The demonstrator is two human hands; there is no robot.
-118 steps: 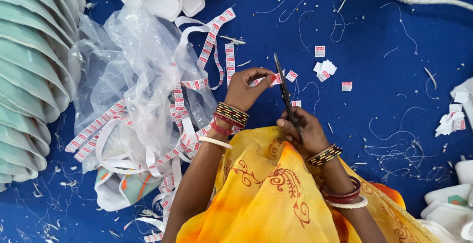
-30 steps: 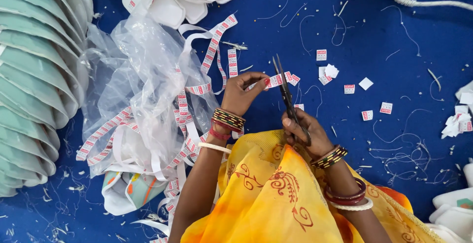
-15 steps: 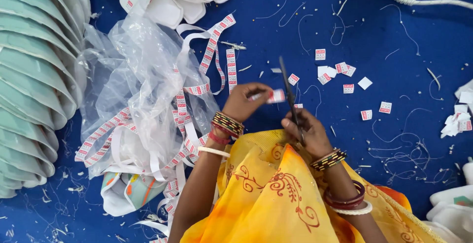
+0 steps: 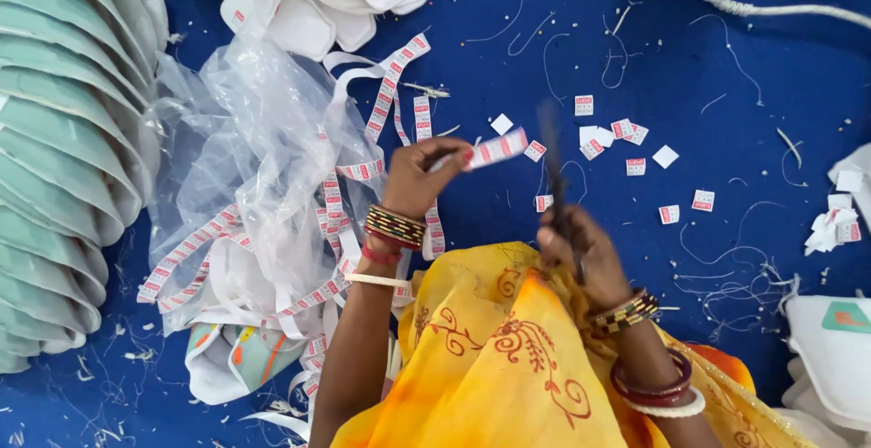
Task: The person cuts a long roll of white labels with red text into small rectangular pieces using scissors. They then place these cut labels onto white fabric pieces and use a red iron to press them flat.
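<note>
Left hand [image 4: 419, 176] pinches label strip [image 4: 494, 149] taut; right hand [image 4: 581, 248], closed round blurred scissors [image 4: 551, 162], should cut squarely between labels.

Yellow patterned garment [image 4: 508, 366], stacked wrist bangles [image 4: 392, 226]

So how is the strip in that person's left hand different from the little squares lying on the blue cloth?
The strip is one long piece with several red-and-white labels joined in a row; the little squares are single labels, each on its own. The strip is pinched in the left hand and held above the cloth; the squares lie flat and scattered beyond the scissors in the right hand. Both show the same white ground with red marks.
</note>
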